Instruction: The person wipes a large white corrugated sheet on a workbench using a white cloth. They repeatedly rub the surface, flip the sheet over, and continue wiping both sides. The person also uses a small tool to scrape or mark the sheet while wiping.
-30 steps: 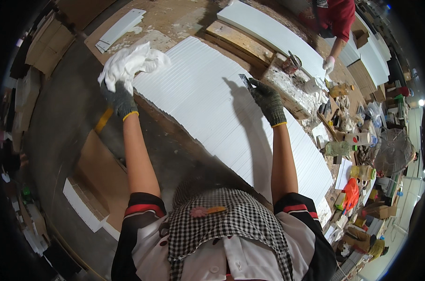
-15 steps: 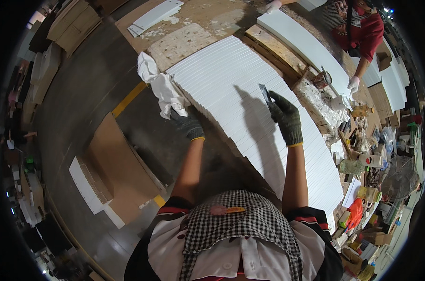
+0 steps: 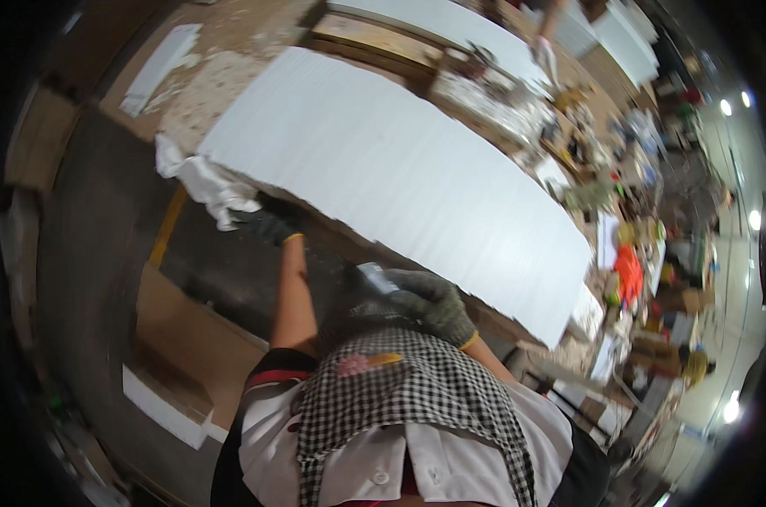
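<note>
a cluttered workshop, a long white ribbed panel (image 3: 400,177) across the bench. our left hand (image 3: 269,224), arm stretched out, clutches a white rag (image 3: 209,186) at the panel's near edge. our right hand (image 3: 429,304), drawn close to the chest, grips a small blade tool (image 3: 376,277).

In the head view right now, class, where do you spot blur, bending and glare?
Head view: motion blur softens the right hand and left hand; fisheye bends the white panel edges; ceiling lamps flare at right; corners black.
</note>
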Tool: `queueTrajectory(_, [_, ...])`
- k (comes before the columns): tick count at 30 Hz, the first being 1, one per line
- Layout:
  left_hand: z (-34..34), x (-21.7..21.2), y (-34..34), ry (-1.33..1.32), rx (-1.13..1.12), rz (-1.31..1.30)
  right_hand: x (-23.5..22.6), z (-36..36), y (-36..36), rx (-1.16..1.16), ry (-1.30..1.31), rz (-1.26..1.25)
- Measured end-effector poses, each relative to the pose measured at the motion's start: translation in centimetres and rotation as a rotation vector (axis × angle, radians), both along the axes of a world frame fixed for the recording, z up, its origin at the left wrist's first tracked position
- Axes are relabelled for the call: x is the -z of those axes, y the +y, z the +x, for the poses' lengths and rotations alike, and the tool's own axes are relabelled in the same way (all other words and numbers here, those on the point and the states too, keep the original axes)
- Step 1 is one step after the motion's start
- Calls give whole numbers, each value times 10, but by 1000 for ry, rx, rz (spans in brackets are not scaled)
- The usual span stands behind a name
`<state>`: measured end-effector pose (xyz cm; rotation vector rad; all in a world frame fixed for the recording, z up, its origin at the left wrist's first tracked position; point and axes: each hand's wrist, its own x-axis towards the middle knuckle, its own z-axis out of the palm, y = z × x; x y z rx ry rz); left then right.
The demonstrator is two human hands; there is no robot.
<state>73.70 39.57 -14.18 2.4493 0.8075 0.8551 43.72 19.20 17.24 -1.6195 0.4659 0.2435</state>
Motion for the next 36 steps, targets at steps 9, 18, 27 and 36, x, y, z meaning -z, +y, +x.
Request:
queueTrajectory(9, [-24, -13, 31, 66, 279, -617, 15, -42, -13, -31, -152, -187])
queueTrajectory(18, [-185, 101, 194, 113, -7, -1116, 44, 29, -134, 30, -263, -955])
queueTrajectory(27, [-339, 86, 184, 430, 654, -183, 50, 27, -142, -123, -195, -867])
queueTrajectory(36, [-374, 71, 173, 402, 833, 100, 50, 30, -143, -254, -158, -839])
